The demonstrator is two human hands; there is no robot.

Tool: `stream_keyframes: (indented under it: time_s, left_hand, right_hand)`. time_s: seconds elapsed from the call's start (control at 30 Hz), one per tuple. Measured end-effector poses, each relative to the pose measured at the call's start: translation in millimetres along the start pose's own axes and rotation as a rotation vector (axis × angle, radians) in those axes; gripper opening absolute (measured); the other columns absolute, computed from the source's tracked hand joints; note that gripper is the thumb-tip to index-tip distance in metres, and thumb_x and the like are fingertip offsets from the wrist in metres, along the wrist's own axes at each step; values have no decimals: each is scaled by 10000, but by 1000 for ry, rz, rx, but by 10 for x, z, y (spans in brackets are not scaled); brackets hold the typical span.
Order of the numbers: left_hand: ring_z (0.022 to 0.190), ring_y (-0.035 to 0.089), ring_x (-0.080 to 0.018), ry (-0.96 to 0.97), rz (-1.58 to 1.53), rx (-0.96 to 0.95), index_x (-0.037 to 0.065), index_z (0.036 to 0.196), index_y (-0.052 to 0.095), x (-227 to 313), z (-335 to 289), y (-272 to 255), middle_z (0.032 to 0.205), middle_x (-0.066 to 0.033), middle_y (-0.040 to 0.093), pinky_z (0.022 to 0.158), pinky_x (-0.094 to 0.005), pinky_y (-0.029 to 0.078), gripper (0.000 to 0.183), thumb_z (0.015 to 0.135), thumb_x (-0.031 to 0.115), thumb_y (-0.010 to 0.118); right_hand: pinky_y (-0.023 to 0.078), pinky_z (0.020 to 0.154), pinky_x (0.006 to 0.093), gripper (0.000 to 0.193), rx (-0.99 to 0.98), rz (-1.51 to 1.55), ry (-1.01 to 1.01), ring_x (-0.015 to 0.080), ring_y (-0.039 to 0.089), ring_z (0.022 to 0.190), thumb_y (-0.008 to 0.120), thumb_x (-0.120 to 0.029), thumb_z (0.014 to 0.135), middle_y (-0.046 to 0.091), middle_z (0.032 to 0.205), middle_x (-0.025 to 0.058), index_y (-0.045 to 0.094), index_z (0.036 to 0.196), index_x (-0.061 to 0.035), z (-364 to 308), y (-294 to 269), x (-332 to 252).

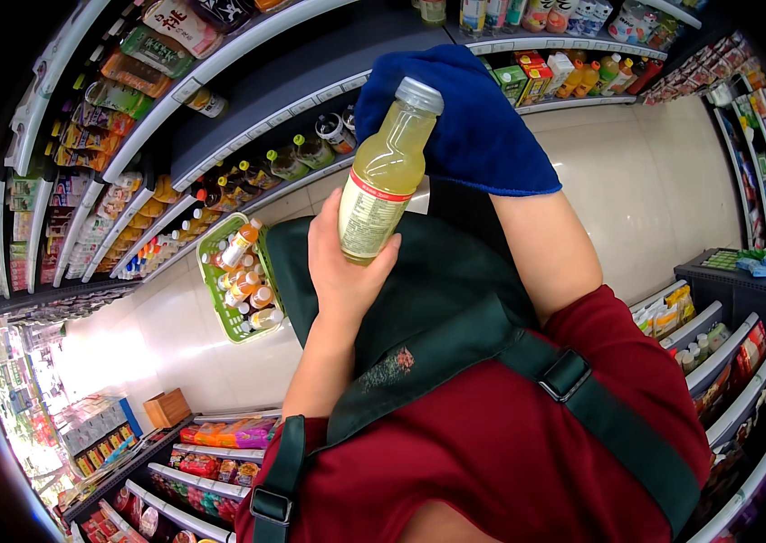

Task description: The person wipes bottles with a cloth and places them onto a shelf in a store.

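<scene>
My left hand (pixel 347 258) is wrapped round the lower part of a clear bottle (pixel 389 163) of pale yellow drink. The bottle leans to the right, its silver-white cap up and its label facing me. Right behind its neck is a dark blue cloth (pixel 473 127), draped over my right hand. Only my right forearm (pixel 550 249) shows below the cloth's edge; the fingers are hidden. Whether the cloth presses on the bottle I cannot make out.
Shelving (pixel 301 45) with bottled and boxed drinks curves across the far side and left. A green basket (pixel 208 290) of bottles stands on the floor to my left. More stocked shelves (pixel 736 362) lie to the right and lower left. My dark green apron (pixel 464 262) hangs below my hands.
</scene>
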State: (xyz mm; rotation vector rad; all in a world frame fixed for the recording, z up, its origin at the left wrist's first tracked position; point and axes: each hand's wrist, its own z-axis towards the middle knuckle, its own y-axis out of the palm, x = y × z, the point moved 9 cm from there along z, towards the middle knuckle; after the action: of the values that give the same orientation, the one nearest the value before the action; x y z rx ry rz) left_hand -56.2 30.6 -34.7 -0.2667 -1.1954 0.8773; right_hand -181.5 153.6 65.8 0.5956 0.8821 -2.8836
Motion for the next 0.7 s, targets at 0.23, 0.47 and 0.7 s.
stream_keyframes:
  time_s: [0.23, 0.47, 0.7]
  left_hand:
    - [998, 547, -316, 131, 114, 140, 29, 1283, 462, 140, -33, -76, 1099, -162, 551, 853, -390, 461, 774, 597, 93, 816]
    - [986, 552, -292, 201, 187, 224, 21, 1284, 456, 146, -58, -115, 1096, -162, 541, 849, -375, 466, 778, 598, 62, 821]
    - [1066, 548, -190, -429, -946, -242, 3, 1312, 363, -466, -281, 482, 1173, -115, 537, 923, -331, 444, 831, 629, 114, 824]
  right_hand:
    - [462, 840, 333, 373, 58, -196, -95, 225, 623, 909, 767, -224, 689, 652, 1019, 38, 640, 1033, -158, -91, -25, -69]
    - [461, 837, 332, 377, 63, -167, -103, 221, 622, 916, 767, -240, 694, 650, 1021, 34, 644, 1041, -160, -109, -2, -68]
    - [460, 820, 327, 340, 50, -135, -104, 229, 617, 917, 752, -226, 711, 652, 992, 39, 644, 1016, -124, -84, 75, -37]
